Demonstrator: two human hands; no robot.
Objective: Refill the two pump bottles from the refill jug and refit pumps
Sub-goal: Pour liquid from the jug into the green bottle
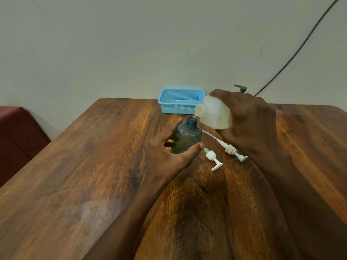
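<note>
Seen from the head camera, a person is pouring at a wooden surface. The right hand is clenching a pale translucent refill jug, tipping its mouth down just above the open neck of a smoky grey bottle, and a thin thread of liquid is falling between them. The left hand is steadying the bottle, its grip curling loosely around the body, thumb and fingers on opposite sides. Two white pumps are lying on the surface just right of the bottle, and a blue basket is sitting near the wall. The neck is narrow, so a slight drift of the jug would likely be sending liquid down the bottle's outside, and overfilling would leave no room for the pump tube. Behind the right hand, only a dark pump head is showing; what it sits on is hidden. The bottle's fill level is hard to judge through the tinted wall.
</note>
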